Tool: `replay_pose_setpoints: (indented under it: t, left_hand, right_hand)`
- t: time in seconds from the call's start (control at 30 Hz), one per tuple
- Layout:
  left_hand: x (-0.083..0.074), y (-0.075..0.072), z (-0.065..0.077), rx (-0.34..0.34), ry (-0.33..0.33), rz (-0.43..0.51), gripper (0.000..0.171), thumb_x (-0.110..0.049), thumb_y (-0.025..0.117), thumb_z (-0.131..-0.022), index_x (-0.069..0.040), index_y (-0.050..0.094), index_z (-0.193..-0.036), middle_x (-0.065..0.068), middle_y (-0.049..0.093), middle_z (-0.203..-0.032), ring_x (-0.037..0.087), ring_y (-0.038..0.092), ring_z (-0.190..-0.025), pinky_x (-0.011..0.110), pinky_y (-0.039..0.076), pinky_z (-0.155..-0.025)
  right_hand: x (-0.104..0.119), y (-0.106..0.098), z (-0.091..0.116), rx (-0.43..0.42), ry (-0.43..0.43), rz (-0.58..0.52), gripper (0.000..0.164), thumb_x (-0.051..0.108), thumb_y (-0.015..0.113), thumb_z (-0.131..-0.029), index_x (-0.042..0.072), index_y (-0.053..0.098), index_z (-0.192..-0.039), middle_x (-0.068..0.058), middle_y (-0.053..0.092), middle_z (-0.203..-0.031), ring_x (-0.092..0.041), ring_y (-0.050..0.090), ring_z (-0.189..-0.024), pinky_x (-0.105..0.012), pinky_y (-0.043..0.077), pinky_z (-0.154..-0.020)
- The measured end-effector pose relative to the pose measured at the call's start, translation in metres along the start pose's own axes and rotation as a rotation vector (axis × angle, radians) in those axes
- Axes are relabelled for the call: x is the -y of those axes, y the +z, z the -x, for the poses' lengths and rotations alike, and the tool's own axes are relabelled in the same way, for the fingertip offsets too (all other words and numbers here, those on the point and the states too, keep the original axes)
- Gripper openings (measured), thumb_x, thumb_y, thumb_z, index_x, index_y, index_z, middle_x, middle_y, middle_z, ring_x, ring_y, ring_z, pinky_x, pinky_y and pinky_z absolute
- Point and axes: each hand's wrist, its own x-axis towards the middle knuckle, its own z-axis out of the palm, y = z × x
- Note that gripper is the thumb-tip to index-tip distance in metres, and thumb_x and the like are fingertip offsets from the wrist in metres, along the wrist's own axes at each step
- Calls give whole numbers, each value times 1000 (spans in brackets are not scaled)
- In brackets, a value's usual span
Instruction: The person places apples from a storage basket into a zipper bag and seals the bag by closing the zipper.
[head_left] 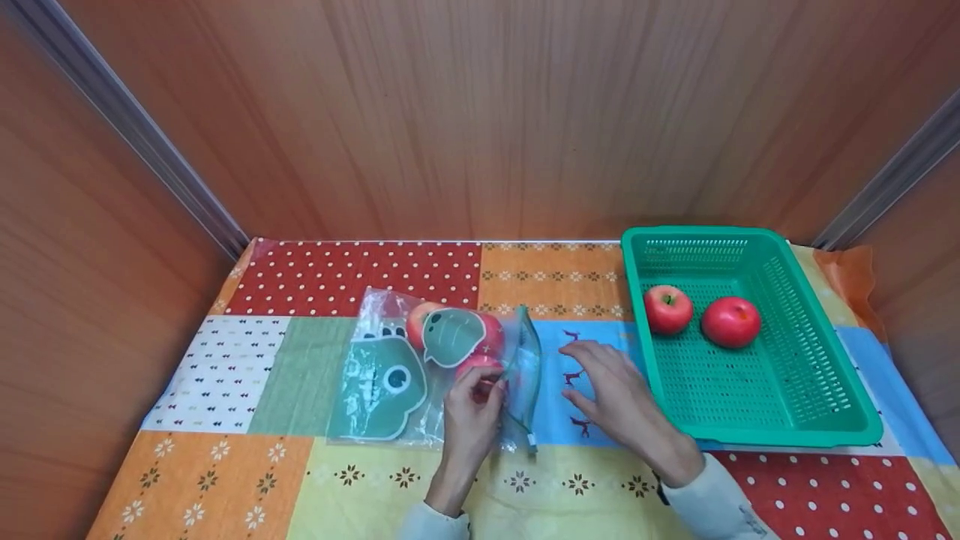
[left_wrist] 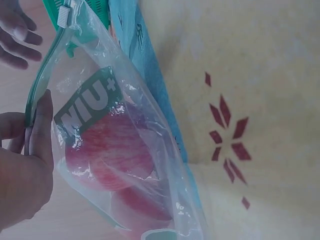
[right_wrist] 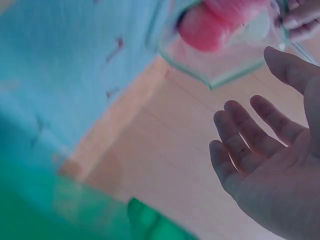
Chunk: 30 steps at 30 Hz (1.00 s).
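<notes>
One green basket [head_left: 814,375] bears two apples [head_left: 730,322]; one clear zip bag [head_left: 435,386] shows at least three apples inside; its slider [head_left: 532,441] numbers one. Hands total two, one left hand [head_left: 472,420] and one right hand [head_left: 619,394]; sleeves [head_left: 720,499], two; patterned tablecloth [head_left: 360,510], one.

A patchwork cloth [head_left: 375,502] of red polka-dot, orange, blue, green, white and yellow patches, some printed with flower motifs, lies spread between a wood-grain back panel [head_left: 480,112], left panel [head_left: 90,300] and right panel [head_left: 926,232], with a grey left corner strip [head_left: 141,127] and right corner strip [head_left: 900,173] where they meet
</notes>
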Motion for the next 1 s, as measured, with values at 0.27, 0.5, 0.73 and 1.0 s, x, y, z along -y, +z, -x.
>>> replay_pose_setpoints:
  t: [0.27, 0.5, 0.73, 1.0]
  left_hand:
    - [0, -1, 2, -7, 8, -20, 18, 2, 74, -95, -4, 76, -112, 6, 72, -101, 17, 65, -83, 24, 59, -75]
    - [1, -1, 2, -6, 14, -18, 18, 4, 72, -95, -3, 75, -112, 9, 72, -101, 17, 66, -83, 23, 58, -75]
    - [1, -1, 2, -2, 25, -8, 20, 4, 72, -96, -8, 76, -112, 5, 72, -102, 17, 66, -84, 22, 58, -76]
    - [2, -2, 3, 1, 24, -10, 21, 4, 71, -96, -6, 75, -114, 6, 72, -103, 18, 67, -85, 23, 58, -76]
  right_hand:
    - [-15, -26, 10, -31, -19, 138, 68, 24, 95, -79, 6, 65, -138, -15, 65, -138, -36, 59, -131, -61, 47, -109]
    - [-34, -41, 18, -47, -26, 207, 69, 22, 96, -78, 3, 65, -138, -19, 63, -141, -40, 57, -131, -62, 46, -108]
    - [-50, -59, 25, -62, -6, 228, 72, 21, 97, -76, 2, 65, -138, -19, 62, -140, -41, 56, -128, -64, 45, -107]
    - [-70, -80, 29, -102, 14, 213, 79, 16, 99, -71, -1, 63, -139, -23, 61, -139, -45, 56, -125, -68, 48, -100]
